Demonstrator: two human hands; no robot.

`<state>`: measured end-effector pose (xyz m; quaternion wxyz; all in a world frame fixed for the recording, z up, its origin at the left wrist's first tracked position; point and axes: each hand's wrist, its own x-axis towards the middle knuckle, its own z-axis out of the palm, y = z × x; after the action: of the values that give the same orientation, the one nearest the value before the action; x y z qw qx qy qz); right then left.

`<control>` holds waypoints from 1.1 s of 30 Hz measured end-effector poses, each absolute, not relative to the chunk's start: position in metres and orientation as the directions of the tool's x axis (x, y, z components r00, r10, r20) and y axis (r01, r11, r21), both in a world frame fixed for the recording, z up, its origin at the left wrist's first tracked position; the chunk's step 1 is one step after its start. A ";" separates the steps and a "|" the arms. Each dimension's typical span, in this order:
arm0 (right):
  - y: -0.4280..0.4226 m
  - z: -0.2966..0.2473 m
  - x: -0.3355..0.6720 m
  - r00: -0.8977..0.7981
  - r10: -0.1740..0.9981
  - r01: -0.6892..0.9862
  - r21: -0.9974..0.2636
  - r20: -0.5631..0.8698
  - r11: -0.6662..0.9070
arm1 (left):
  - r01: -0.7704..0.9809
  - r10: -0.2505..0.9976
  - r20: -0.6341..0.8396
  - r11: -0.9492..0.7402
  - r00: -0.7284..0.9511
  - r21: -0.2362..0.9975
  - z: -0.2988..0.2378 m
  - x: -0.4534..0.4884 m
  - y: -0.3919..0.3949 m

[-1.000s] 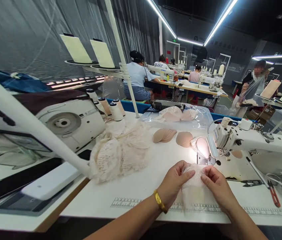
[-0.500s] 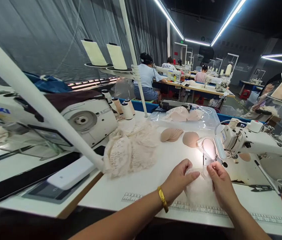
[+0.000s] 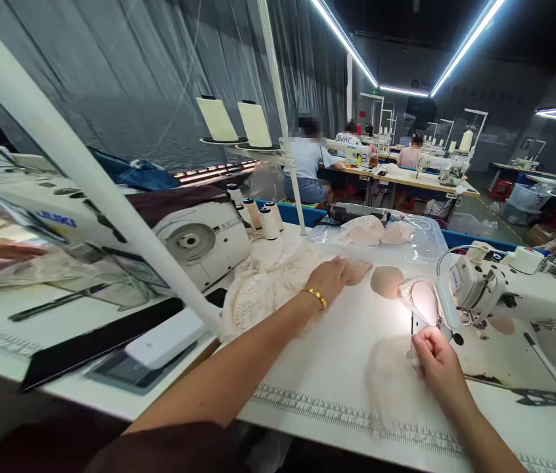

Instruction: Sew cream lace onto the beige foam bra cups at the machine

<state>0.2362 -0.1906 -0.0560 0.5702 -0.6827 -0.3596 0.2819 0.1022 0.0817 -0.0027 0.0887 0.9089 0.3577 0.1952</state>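
On my feed, the left hand [image 3: 328,279] reaches across the edge of the lace pile [image 3: 263,292] to the pad stack [image 3: 358,272]. Its fingers are at the stack's left side, but I cannot tell whether they are closed on a pad. I'd fan one pad free, then pinch its rim, since overlapping pads could come up together. The right hand [image 3: 436,361] has thumb and forefinger clamped on the far edge of the sheer fabric [image 3: 392,384], which lies on the table [image 3: 322,368]. I'd keep that grip light and the edge flat, so nothing stretches or creases.

Counting left to right: two large thread cones [image 3: 217,119] on the stand; about five smaller spools [image 3: 270,226] behind the lace; one lace pile; one stack, its pads too overlapped to count; two cups [image 3: 363,231] on the clear plastic [image 3: 420,244]; one loose pad [image 3: 387,282]; one sheer piece; one lit pad [image 3: 424,301]; one sewing machine [image 3: 529,282] beside it.
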 end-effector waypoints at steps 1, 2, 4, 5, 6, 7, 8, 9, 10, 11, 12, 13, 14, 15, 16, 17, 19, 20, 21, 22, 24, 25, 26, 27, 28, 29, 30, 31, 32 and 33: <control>-0.191 -0.056 0.237 0.579 0.815 0.174 -0.980 0.023 -0.096 | 0.635 0.698 0.277 -0.716 0.660 0.289 -0.004 0.104 0.086; -0.191 -0.057 0.237 0.577 0.816 0.176 -0.979 0.021 -0.099 | 0.651 0.709 0.262 -0.705 0.655 0.282 -0.006 0.106 0.089; -0.191 -0.058 0.238 0.573 0.819 0.169 -0.981 0.019 -0.095 | 0.668 0.722 0.242 -0.692 0.649 0.273 -0.009 0.108 0.090; -0.190 -0.058 0.239 0.571 0.821 0.163 -0.983 0.020 -0.090 | 0.672 0.724 0.238 -0.689 0.647 0.270 -0.009 0.108 0.089; -0.190 -0.059 0.239 0.570 0.822 0.156 -0.984 0.020 -0.084 | 0.674 0.726 0.239 -0.688 0.645 0.270 -0.007 0.108 0.088; -0.190 -0.059 0.239 0.568 0.823 0.144 -0.987 0.020 -0.076 | 0.673 0.727 0.244 -0.687 0.642 0.274 -0.004 0.108 0.087; -0.189 -0.058 0.240 0.567 0.824 0.130 -0.989 0.018 -0.068 | 0.670 0.727 0.255 -0.687 0.638 0.282 0.000 0.107 0.086; -0.189 -0.058 0.240 0.566 0.824 0.112 -0.992 0.014 -0.060 | 0.663 0.725 0.270 -0.688 0.633 0.293 0.005 0.106 0.084; -0.189 -0.057 0.241 0.567 0.824 0.094 -0.994 0.009 -0.054 | 0.655 0.722 0.289 -0.691 0.628 0.305 0.011 0.105 0.081; -0.189 -0.055 0.241 0.568 0.823 0.076 -0.996 0.002 -0.050 | 0.648 0.719 0.311 -0.695 0.622 0.312 0.017 0.102 0.077; -0.189 -0.054 0.241 0.570 0.822 0.065 -0.997 -0.004 -0.049 | 0.635 0.715 0.334 -0.699 0.614 0.329 0.023 0.100 0.071; -0.190 -0.053 0.241 0.572 0.820 0.055 -0.997 -0.010 -0.050 | 0.609 0.714 0.353 -0.700 0.605 0.373 0.029 0.096 0.064; -0.192 -0.052 0.242 0.575 0.818 0.041 -0.998 -0.018 -0.051 | 0.564 0.714 0.356 -0.697 0.603 0.442 0.034 0.093 0.054; -0.193 -0.052 0.242 0.576 0.817 0.016 -0.999 -0.031 -0.049 | 0.493 0.710 0.339 -0.685 0.617 0.537 0.037 0.089 0.042; -0.196 -0.051 0.242 0.576 0.816 -0.022 -0.999 -0.049 -0.045 | 0.405 0.699 0.304 -0.654 0.647 0.639 0.039 0.086 0.029; -0.198 -0.050 0.243 0.573 0.817 -0.068 -0.997 -0.069 -0.036 | 0.319 0.665 0.259 -0.617 0.701 0.720 0.038 0.083 0.015; -0.204 -0.049 0.243 0.558 0.824 -0.155 -0.988 -0.096 -0.010 | 0.218 0.572 0.197 -0.575 0.797 0.789 0.034 0.082 -0.011; -0.207 -0.048 0.242 0.550 0.830 -0.166 -0.986 -0.093 -0.001 | 0.197 0.529 0.180 -0.579 0.830 0.791 0.030 0.083 -0.022; -0.209 -0.047 0.241 0.542 0.836 -0.148 -0.989 -0.080 0.001 | 0.188 0.499 0.173 -0.592 0.849 0.784 0.025 0.085 -0.031; -0.212 -0.045 0.240 0.537 0.841 -0.101 -0.995 -0.059 -0.005 | 0.187 0.476 0.167 -0.610 0.863 0.770 0.021 0.088 -0.037; -0.217 -0.038 0.235 0.533 0.846 0.052 -0.998 -0.006 -0.040 | 0.170 0.417 0.156 -0.644 0.895 0.746 0.016 0.097 -0.043; -0.219 -0.033 0.232 0.527 0.850 0.137 -0.989 0.020 -0.062 | 0.137 0.365 0.155 -0.659 0.918 0.740 0.015 0.102 -0.043; -0.221 -0.027 0.229 0.512 0.858 0.224 -0.971 0.047 -0.080 | 0.083 0.289 0.154 -0.667 0.945 0.740 0.016 0.106 -0.042; -0.223 -0.020 0.225 0.487 0.870 0.309 -0.947 0.076 -0.090 | 0.019 0.191 0.145 -0.664 0.971 0.748 0.018 0.111 -0.041; -0.225 -0.013 0.223 0.450 0.886 0.390 -0.917 0.107 -0.087 | -0.043 0.079 0.122 -0.645 0.989 0.763 0.021 0.116 -0.039; -0.227 -0.005 0.220 0.407 0.902 0.464 -0.883 0.143 -0.069 | -0.091 -0.040 0.085 -0.614 0.996 0.784 0.025 0.120 -0.038; -0.228 0.003 0.219 0.363 0.914 0.531 -0.846 0.182 -0.042 | -0.116 -0.144 0.039 -0.578 0.989 0.807 0.028 0.123 -0.037; -0.230 0.010 0.220 0.324 0.918 0.593 -0.805 0.227 -0.011 | -0.117 -0.216 -0.006 -0.549 0.976 0.827 0.031 0.126 -0.035; -0.232 0.016 0.221 0.294 0.915 0.651 -0.759 0.277 0.020 | -0.103 -0.251 -0.041 -0.534 0.967 0.839 0.033 0.128 -0.034; -0.233 0.021 0.223 0.272 0.904 0.706 -0.707 0.329 0.045 | -0.088 -0.258 -0.062 -0.533 0.964 0.842 0.035 0.129 -0.032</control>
<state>0.2233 -0.2332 0.0211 0.4156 -0.6807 -0.5913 0.1196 0.1294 -0.0322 0.0352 0.4731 0.8708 -0.0994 -0.0895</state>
